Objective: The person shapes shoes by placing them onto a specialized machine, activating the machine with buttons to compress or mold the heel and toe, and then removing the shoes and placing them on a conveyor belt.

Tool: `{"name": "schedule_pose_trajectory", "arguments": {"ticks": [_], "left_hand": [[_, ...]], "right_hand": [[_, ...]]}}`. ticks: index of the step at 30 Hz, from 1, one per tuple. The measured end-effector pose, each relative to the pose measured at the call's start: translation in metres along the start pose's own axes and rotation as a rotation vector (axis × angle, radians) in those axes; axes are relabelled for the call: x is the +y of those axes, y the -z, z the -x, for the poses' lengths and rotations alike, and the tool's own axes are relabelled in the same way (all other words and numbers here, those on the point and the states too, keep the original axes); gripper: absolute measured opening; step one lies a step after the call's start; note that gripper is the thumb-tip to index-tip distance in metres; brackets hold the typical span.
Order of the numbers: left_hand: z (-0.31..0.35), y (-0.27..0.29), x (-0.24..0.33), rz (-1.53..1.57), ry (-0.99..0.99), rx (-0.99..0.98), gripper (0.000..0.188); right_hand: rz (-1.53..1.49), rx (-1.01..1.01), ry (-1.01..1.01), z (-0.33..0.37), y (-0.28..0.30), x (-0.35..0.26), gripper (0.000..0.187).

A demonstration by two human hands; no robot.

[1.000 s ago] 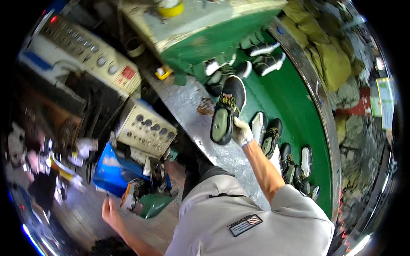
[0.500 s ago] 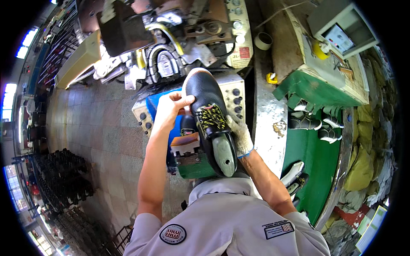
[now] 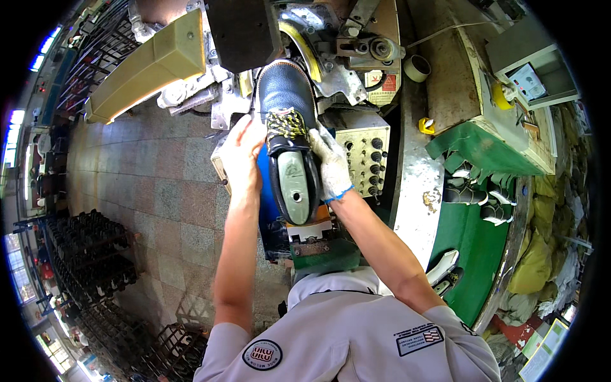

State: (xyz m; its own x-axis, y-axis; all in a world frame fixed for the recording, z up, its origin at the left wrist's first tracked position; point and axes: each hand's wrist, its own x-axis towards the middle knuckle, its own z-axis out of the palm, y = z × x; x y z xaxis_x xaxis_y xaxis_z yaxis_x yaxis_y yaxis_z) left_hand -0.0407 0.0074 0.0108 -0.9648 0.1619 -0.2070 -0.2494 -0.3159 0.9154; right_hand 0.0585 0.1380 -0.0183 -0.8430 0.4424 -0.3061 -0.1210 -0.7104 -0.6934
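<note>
A black leather shoe (image 3: 286, 95) with yellow-and-black laces is held between my two hands. Its toe points away from me, up against the curved metal jaws (image 3: 304, 48) of a machine. A grey-green shoe last (image 3: 294, 175) with a hole fills the shoe's opening. My bare left hand (image 3: 245, 149) is closed along the left side, its fingers partly hidden by the shoe. Wearing a whitish knit glove, my right hand (image 3: 330, 165) grips the right side near the laces. A dark metal plate (image 3: 243, 35) hangs just above and left of the toe.
A control panel with black knobs (image 3: 365, 153) sits right of the shoe. A beige machine arm (image 3: 149, 67) juts out at left. More shoes (image 3: 468, 193) lie on a green surface (image 3: 468, 254) at right. Dark racks (image 3: 92, 254) stand at far left on the tiled floor (image 3: 178, 178).
Both hands have carried the shoe forward and slightly left, so its toe now reaches the machine's jaws. The shoe has turned straighter, and my view has shifted.
</note>
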Motion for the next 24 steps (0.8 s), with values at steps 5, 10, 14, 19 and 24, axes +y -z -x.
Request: {"name": "schedule_pose_trajectory", "arguments": {"ticks": [5, 10, 14, 19, 24], "left_hand": [[0.032, 0.009, -0.035, 0.055, 0.447, -0.044, 0.05], [0.031, 0.009, -0.044, 0.187, 0.477, -0.126, 0.051], [0.033, 0.002, -0.041, 0.138, 0.412, -0.13, 0.055], [0.025, 0.01, -0.051, 0.17, 0.353, -0.202, 0.051], [0.014, 0.019, -0.074, 0.124, 0.173, -0.276, 0.044]], "right_hand": [[0.115, 0.025, 0.064, -0.01, 0.007, 0.016, 0.049], [0.329, 0.094, 0.109, -0.013, 0.005, 0.008, 0.047], [0.363, 0.129, 0.134, -0.016, 0.011, 0.015, 0.043], [0.448, 0.139, 0.222, -0.024, 0.022, 0.03, 0.04], [0.309, 0.195, 0.235, -0.037, 0.035, 0.053, 0.037]]}}
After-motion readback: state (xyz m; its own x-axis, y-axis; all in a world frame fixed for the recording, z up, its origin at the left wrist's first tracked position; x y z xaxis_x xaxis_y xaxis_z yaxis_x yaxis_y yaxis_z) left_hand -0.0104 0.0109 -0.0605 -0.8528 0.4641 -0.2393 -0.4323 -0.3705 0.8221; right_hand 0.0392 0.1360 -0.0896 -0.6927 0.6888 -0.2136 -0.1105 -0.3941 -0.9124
